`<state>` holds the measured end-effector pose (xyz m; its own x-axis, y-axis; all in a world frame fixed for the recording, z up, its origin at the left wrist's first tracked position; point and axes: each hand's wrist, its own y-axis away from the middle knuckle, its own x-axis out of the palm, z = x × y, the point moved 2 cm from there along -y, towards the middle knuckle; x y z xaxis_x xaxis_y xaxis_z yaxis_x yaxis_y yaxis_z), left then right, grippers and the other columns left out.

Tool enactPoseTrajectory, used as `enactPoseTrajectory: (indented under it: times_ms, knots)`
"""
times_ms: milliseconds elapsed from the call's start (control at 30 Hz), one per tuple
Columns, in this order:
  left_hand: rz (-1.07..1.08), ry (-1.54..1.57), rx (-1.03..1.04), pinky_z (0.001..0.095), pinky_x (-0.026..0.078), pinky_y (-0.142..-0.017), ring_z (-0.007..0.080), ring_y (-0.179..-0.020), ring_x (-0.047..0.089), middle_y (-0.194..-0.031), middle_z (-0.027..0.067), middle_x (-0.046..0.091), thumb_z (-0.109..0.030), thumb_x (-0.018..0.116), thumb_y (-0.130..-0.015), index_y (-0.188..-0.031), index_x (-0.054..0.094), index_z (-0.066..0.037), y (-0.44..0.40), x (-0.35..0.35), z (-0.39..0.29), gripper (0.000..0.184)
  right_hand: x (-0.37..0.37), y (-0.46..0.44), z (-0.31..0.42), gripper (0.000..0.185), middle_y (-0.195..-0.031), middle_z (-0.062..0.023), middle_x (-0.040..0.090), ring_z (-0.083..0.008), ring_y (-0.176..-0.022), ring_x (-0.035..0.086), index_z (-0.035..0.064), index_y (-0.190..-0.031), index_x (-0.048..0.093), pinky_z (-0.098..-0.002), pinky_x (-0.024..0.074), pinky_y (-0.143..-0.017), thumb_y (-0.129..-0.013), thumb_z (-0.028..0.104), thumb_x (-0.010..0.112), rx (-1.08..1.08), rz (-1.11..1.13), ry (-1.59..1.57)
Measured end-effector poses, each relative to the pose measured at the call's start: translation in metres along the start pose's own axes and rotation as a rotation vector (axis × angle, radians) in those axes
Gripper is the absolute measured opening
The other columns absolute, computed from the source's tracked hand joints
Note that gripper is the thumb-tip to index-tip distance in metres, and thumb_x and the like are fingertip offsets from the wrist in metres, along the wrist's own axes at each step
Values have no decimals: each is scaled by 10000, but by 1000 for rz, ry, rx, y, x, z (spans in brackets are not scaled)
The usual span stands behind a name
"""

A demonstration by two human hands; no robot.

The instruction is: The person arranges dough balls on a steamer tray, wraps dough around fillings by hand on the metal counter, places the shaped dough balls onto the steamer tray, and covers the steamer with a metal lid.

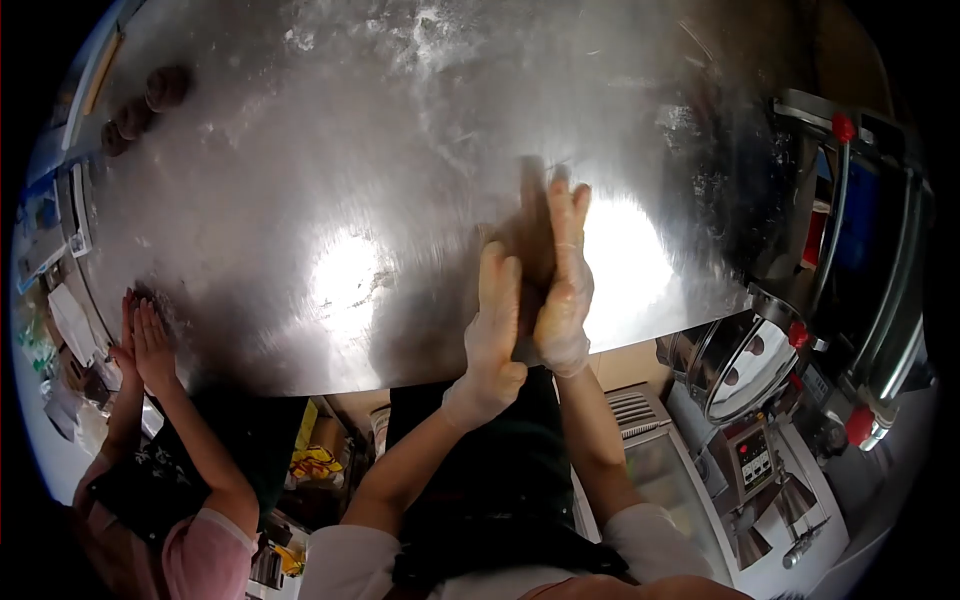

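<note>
Both of my hands wear thin, see-through gloves and stand on edge over the steel tabletop (260, 200), palms turned toward each other with a gap between them. My left hand (492, 325) has its fingers stretched out and pointing away from me. To its right, my right hand (566, 285) reaches a little farther forward, also with straight fingers. A brownish dark patch lies between and beyond the hands; it looks like shadow or reflection. I make out nothing held in either hand.
Several dark brown lumps (133, 118) sit at the table's far left. At lower left, a co-worker's hands (145, 340) are pressed together at the table edge. A metal machine with red knobs (843, 127) stands on the right. White floury smears (425, 40) mark the steel.
</note>
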<state>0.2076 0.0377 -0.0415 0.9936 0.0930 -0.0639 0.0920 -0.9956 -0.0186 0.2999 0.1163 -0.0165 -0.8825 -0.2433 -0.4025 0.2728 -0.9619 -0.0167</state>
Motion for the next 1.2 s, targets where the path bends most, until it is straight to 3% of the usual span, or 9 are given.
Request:
enactPoseTrajectory:
  times_ms: [233,367,467,633,733,833,933,1033,1200]
  knots:
    - [10,58,-58,447,268,-1173,497,-1479,152,-1597,359,-11,-785,225,-913,-1561,86,50,-36,-6,-16,1066,20,28,-7,824,-1580,-225,319,-460,-1485,196,-85,-1496,319,-500,198,-1208,-1023,577,186,-25,10,11]
    - [-12,48,-50,443,193,-1198,447,-1501,73,-1617,320,-5,-673,237,-976,-1562,52,55,3,-6,-5,952,2,1,12,957,-1610,-206,261,-396,-1519,65,-57,-1530,261,-462,118,-1226,-971,713,154,131,-6,-57]
    - [-67,37,24,453,272,-1171,466,-1493,143,-1608,339,-6,-760,245,-925,-1561,72,50,-45,-23,-18,1045,16,34,12,969,-1617,-206,242,-369,-1525,55,-51,-1536,253,-464,99,-1228,-963,724,147,196,-40,-52]
    - [23,-7,-85,478,268,-1170,447,-1506,113,-1615,324,-43,-745,263,-930,-1564,67,44,-7,-4,-15,1031,10,16,3,911,-1608,-233,244,-426,-1514,96,-61,-1527,264,-487,154,-1219,-991,667,152,12,21,7]
    - [-58,47,-30,486,258,-1173,436,-1513,94,-1620,315,-36,-754,256,-927,-1567,69,36,-9,-11,0,1035,0,8,5,997,-1600,-240,259,-428,-1513,84,-68,-1525,264,-486,129,-1221,-958,737,109,131,-49,-9]
    - [-53,20,59,484,265,-1170,448,-1501,135,-1621,314,-19,-755,252,-927,-1568,75,35,-48,-11,-1,1032,17,36,12,896,-1603,-231,260,-438,-1506,123,-61,-1527,267,-493,141,-1221,-995,653,160,196,-7,-64]
    - [32,-55,-143,446,94,-1228,381,-1529,30,-1645,257,-1,-424,353,-1039,-1570,32,40,-29,-8,-27,775,16,17,11,865,-1606,-217,264,-426,-1509,122,-54,-1530,265,-491,118,-1226,-1006,628,166,139,11,-38]
    - [-173,-22,108,463,203,-1199,437,-1505,126,-1623,308,57,-583,406,-978,-1556,107,61,-14,-1,-14,915,4,0,6,965,-1606,-206,272,-417,-1517,73,-55,-1527,271,-482,89,-1230,-971,715,107,72,-27,-28]
    - [-54,174,28,417,170,-1212,379,-1521,83,-1645,243,37,-598,291,-1008,-1557,82,60,-52,-13,-19,883,25,42,18,994,-1615,-196,255,-431,-1513,88,-54,-1527,273,-482,104,-1230,-955,741,106,246,-10,-57]
